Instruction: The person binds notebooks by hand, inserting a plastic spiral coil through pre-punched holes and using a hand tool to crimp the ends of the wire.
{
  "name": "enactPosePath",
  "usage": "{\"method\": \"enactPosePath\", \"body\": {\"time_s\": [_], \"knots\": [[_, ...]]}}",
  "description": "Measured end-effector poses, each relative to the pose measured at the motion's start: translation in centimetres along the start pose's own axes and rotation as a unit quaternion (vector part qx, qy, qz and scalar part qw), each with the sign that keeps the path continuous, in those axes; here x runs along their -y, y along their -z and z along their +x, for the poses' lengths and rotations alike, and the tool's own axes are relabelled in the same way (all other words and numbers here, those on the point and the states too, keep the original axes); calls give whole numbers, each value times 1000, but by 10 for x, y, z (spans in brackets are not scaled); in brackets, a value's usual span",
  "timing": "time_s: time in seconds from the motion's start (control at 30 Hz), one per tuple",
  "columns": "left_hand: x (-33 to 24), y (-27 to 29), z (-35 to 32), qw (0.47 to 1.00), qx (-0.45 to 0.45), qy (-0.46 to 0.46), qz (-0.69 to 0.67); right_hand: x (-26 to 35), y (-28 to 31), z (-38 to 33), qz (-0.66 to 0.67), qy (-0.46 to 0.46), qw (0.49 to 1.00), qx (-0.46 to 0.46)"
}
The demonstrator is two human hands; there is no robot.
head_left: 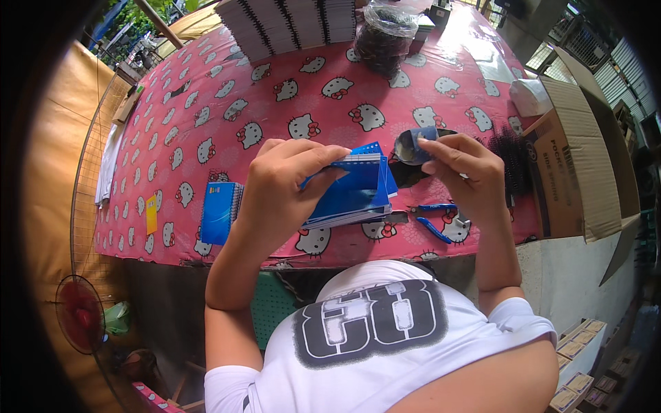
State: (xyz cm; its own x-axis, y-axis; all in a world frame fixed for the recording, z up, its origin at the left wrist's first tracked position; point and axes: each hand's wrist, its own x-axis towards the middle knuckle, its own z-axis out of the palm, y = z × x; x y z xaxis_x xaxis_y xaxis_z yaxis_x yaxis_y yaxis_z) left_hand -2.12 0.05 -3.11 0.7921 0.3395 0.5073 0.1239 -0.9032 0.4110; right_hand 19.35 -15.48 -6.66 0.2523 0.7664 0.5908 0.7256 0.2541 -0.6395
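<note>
Pinched between the thumb and fingers of my left hand is a thin blue-covered pad with punched holes along its upper edge. It is held tilted over a pile of blue-covered booklets. My right hand has thumb and forefinger closed at the rim of a small round dark container; whether a small thing is between the fingertips cannot be made out. Blue-handled cutting pliers lie on the table below the right hand. A finished-looking blue spiral notebook rests left of my left forearm.
A pink table cover with cat faces spreads under everything. Tall stacks of spiral-bound books and a plastic-wrapped dark bundle stand at the back. Black coils and an open cardboard box are at right; a yellow card lies left.
</note>
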Motion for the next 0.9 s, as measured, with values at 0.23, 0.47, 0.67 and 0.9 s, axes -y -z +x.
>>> {"method": "enactPosePath", "body": {"time_s": [0.23,0.47,0.67,0.9], "knots": [[-15,-6,-14,996,-47,45,65,14,-17,25,12,61,998,16],[-19,-11,-16,995,-63,54,56,10,-7,41,99,19,989,106],[-15,-13,-16,996,-62,50,32,19,-2,39,45,34,983,174],[-15,-12,-14,997,-59,48,28,32,-9,39,62,-90,979,170]]}}
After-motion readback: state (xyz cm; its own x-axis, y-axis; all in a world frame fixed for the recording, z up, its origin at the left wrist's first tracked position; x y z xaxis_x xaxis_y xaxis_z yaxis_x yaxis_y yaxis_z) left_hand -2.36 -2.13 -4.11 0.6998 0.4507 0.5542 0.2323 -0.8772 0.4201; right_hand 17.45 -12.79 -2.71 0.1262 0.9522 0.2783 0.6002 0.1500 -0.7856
